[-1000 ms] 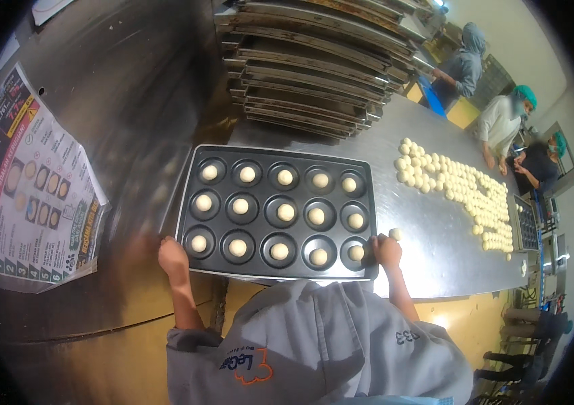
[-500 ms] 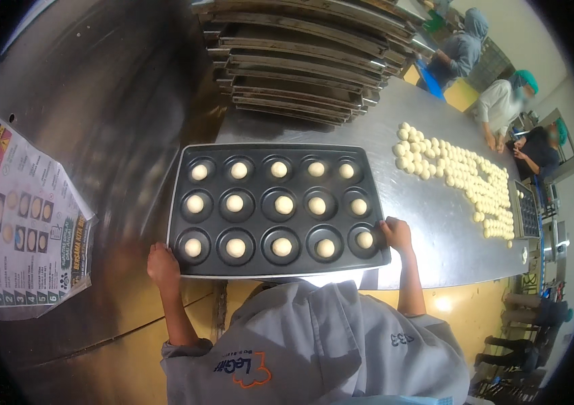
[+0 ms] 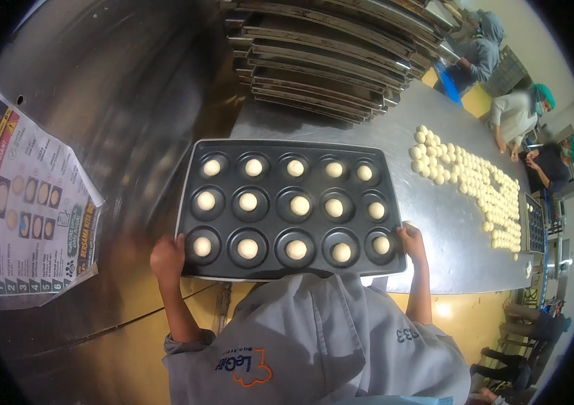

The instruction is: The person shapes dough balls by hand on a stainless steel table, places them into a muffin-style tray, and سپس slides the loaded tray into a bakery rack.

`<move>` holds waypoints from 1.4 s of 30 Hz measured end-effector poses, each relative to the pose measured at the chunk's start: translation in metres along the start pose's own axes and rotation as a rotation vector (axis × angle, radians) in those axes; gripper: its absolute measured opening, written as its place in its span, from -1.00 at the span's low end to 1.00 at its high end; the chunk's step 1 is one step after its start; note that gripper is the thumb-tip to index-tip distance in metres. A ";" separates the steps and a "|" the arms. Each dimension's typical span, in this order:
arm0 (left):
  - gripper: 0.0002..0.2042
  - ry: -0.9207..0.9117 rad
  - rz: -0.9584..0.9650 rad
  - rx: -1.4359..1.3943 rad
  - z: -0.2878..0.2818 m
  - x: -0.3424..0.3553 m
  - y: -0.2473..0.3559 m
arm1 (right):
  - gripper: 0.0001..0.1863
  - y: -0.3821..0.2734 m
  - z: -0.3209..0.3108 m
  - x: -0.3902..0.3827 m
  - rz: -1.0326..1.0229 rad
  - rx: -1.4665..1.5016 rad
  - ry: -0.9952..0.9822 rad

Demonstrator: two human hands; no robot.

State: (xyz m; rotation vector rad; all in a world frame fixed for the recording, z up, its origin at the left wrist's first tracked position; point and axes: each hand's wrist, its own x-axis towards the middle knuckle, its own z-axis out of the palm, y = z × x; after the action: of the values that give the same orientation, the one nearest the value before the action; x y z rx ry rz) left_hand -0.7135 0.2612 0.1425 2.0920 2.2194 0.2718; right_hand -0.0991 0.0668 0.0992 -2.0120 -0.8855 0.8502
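Note:
A dark baking tray (image 3: 275,223) with round wells is held level in front of my body. In each well sits one pale dough ball (image 3: 299,205). My left hand (image 3: 167,257) is closed round the tray's near left corner, and my right hand (image 3: 411,241) grips its near right edge. The fingers under the tray are hidden. To the right, many more dough balls (image 3: 482,179) lie grouped on the steel table (image 3: 449,256).
A tall stack of metal trays (image 3: 334,67) stands at the far side. A steel panel (image 3: 132,88) with a printed poster (image 3: 34,196) is on the left. Co-workers (image 3: 513,115) stand along the table's far right, near another dark tray (image 3: 535,223).
The view has shifted slightly, so the stack, dough balls and poster appear a little further right. The tray stays in both my hands, its near edge now closer to my body.

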 end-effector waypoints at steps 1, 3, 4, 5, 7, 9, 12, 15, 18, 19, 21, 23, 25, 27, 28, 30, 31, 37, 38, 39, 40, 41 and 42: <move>-0.62 -0.085 0.022 -0.049 0.002 0.004 -0.001 | -0.70 0.000 0.003 -0.002 -0.026 0.125 0.021; -0.51 -0.256 0.070 -0.147 0.010 0.012 -0.005 | -0.74 0.001 0.010 -0.006 -0.078 0.374 0.064; -0.49 -0.317 0.003 -0.230 0.011 0.015 -0.003 | -0.78 -0.008 0.008 -0.005 -0.045 0.368 0.038; -0.47 -0.384 -0.061 -0.307 0.010 0.016 -0.002 | -0.82 -0.023 0.004 -0.006 -0.005 0.365 0.016; -0.44 -0.438 -0.081 -0.349 0.012 0.021 -0.003 | -0.76 -0.011 -0.003 0.004 -0.025 0.410 0.006; -0.42 -0.392 -0.022 -0.292 0.019 0.023 -0.007 | -0.68 0.005 0.006 0.013 0.053 0.268 0.054; -0.39 -0.441 0.019 -0.160 0.027 0.032 -0.015 | -0.62 0.010 0.015 0.032 0.108 0.011 0.113; -0.38 -0.502 -0.007 -0.086 0.013 0.042 0.006 | -0.59 0.032 0.019 0.046 0.051 -0.222 0.162; -0.38 -0.449 -0.088 -0.076 0.026 0.046 -0.005 | -0.54 0.019 0.034 0.049 -0.033 -0.477 0.214; -0.38 -0.397 -0.114 -0.165 0.036 0.046 -0.009 | -0.53 0.013 0.035 0.049 -0.012 -0.488 0.199; -0.38 -0.283 -0.173 -0.338 0.052 0.041 -0.020 | -0.52 0.002 0.039 0.050 -0.003 -0.502 0.182; -0.38 -0.206 -0.183 -0.349 0.057 0.035 -0.003 | -0.53 -0.002 0.040 0.049 -0.011 -0.509 0.206; -0.42 -0.168 -0.190 -0.320 0.054 0.033 0.012 | -0.54 -0.001 0.040 0.047 -0.032 -0.417 0.260; -0.50 -0.091 -0.201 -0.359 0.039 0.030 0.028 | -0.56 0.000 0.034 0.048 -0.063 -0.395 0.303; -0.54 -0.055 -0.203 -0.377 0.034 0.028 0.033 | -0.58 -0.001 0.029 0.049 -0.082 -0.418 0.315; -0.61 0.159 -0.046 -0.300 0.050 0.033 0.017 | -0.60 -0.006 0.021 0.051 -0.082 -0.435 0.296; -0.63 0.270 0.043 -0.262 0.059 0.037 0.010 | -0.61 -0.013 0.015 0.052 -0.063 -0.422 0.275; -0.53 -0.035 0.084 -0.573 0.055 0.051 -0.010 | -0.64 -0.036 -0.009 -0.002 -0.009 -0.339 0.358; -0.51 -0.112 -0.016 -0.490 0.036 0.044 0.003 | -0.65 -0.036 -0.012 -0.013 0.008 -0.311 0.368; -0.53 -0.063 0.029 -0.526 0.030 0.039 0.005 | -0.65 -0.039 -0.014 -0.025 0.024 -0.284 0.376; -0.54 -0.031 0.087 -0.568 0.027 0.037 0.015 | -0.66 -0.038 -0.022 -0.043 0.053 -0.260 0.396; -0.58 -0.061 0.078 -0.543 0.021 0.037 0.031 | -0.68 -0.034 -0.028 -0.060 0.070 -0.240 0.432; -0.61 -0.093 0.064 -0.517 0.019 0.036 0.047 | -0.68 -0.029 -0.033 -0.077 0.082 -0.233 0.471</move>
State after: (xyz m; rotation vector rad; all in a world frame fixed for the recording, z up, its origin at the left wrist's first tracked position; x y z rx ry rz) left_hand -0.6663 0.3013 0.1349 1.8460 1.7845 0.6564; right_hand -0.1221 0.0063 0.1594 -2.3280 -0.6551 0.2941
